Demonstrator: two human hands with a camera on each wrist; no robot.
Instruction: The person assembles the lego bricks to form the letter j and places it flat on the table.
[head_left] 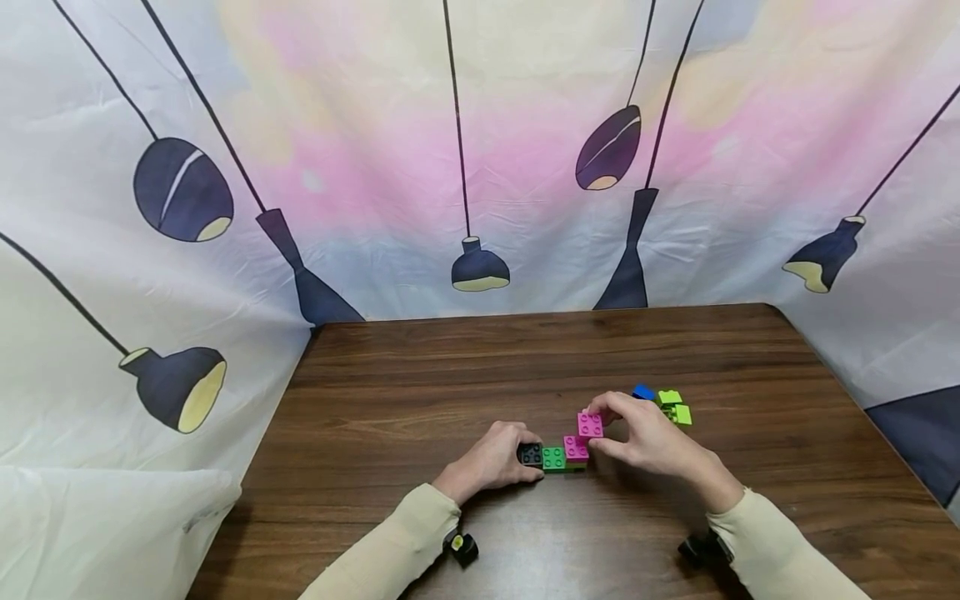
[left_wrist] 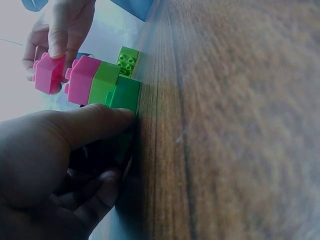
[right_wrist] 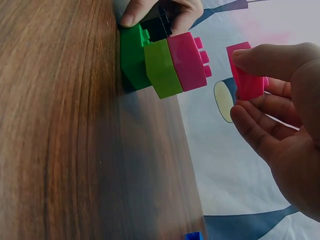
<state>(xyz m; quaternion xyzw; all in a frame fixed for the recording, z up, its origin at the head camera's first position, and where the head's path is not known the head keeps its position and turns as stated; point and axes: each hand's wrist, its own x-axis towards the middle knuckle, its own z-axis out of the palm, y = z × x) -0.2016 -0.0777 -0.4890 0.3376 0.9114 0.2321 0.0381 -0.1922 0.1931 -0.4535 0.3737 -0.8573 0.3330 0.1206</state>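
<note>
A joined row of toy building bricks stands on the wooden table. It has a black brick (head_left: 531,454), a dark green brick (head_left: 553,458), and a lime brick (right_wrist: 162,69) with a pink brick (head_left: 576,448) on top of it. My left hand (head_left: 495,458) grips the black end, thumb reaching the green brick in the left wrist view. Above the top of the stack, my right hand (head_left: 651,435) pinches a second pink brick (head_left: 590,425) between thumb and fingers. In the right wrist view a gap shows between this brick and the stack's studs.
Beyond the right hand lie a blue brick (head_left: 642,392) and lime bricks (head_left: 681,414) on the table (head_left: 450,367). A cloth printed with hanging lamps (head_left: 480,267) surrounds the table's back and sides. Dark wrist cameras (head_left: 461,546) sit on both forearms.
</note>
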